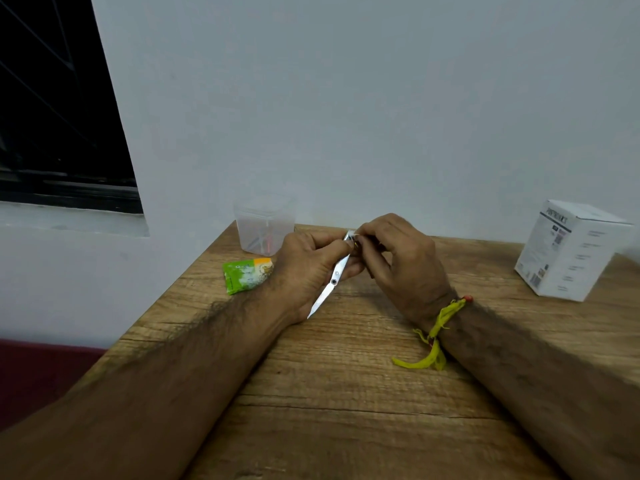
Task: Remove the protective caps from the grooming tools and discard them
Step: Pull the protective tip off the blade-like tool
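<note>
A small pair of steel scissors [331, 284] slants over the wooden table [346, 393], its blade tips pointing down towards me. My left hand [308, 268] grips its middle, thumb laid along the metal. My right hand [401, 261] pinches the scissors' upper end, where a small pale piece shows between its fingertips; whether that piece is a cap I cannot tell. A clear plastic tub [265, 225] holding several thin tools stands behind my left hand near the wall.
A green and orange sachet [246, 273] lies on the table left of my left hand. A white carton [571, 249] stands at the table's far right. A yellow thread [434, 336] is tied round my right wrist.
</note>
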The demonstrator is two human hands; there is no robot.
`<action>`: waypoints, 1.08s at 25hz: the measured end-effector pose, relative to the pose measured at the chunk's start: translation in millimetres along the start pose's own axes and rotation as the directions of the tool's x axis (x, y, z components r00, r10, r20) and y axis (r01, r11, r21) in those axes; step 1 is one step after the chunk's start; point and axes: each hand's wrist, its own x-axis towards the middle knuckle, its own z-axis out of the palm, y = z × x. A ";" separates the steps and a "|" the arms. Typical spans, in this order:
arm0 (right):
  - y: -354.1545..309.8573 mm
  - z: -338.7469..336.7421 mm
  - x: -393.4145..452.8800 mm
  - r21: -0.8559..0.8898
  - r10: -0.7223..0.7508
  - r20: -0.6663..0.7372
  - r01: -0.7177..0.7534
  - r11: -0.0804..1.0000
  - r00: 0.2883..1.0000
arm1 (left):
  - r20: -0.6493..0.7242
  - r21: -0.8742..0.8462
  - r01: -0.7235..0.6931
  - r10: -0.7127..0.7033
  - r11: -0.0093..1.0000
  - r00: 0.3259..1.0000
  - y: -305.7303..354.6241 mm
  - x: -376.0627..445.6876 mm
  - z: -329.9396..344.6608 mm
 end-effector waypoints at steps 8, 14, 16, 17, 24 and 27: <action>0.7 -2.8 -2.0 -0.014 0.001 0.012 0.000 1.000 1.000 | -0.051 -0.007 0.012 -0.012 1.000 0.999 2.9 0.9 0.1; -0.1 -0.7 -2.9 -0.042 -0.005 0.017 0.006 0.999 1.000 | -0.055 0.019 0.032 -0.030 0.999 0.998 6.3 -1.9 0.2; 0.3 -0.7 -3.5 -0.058 -0.005 0.021 0.006 0.998 1.000 | -0.067 0.046 0.048 -0.045 0.998 0.997 8.9 -4.4 1.6; 0.8 -1.0 -3.3 -0.062 -0.001 0.023 0.002 0.998 1.000 | -0.074 0.060 0.053 -0.048 0.997 0.996 9.5 -5.1 1.8; 3.4 -1.2 -6.1 -0.057 0.003 0.069 0.001 0.998 0.998 | -0.075 0.121 0.038 -0.029 0.992 0.997 8.8 -3.8 1.2; 5.7 -4.6 -9.7 -0.077 0.012 0.063 -0.008 0.997 0.998 | -0.066 0.126 0.046 -0.038 0.991 0.997 7.9 -3.6 1.9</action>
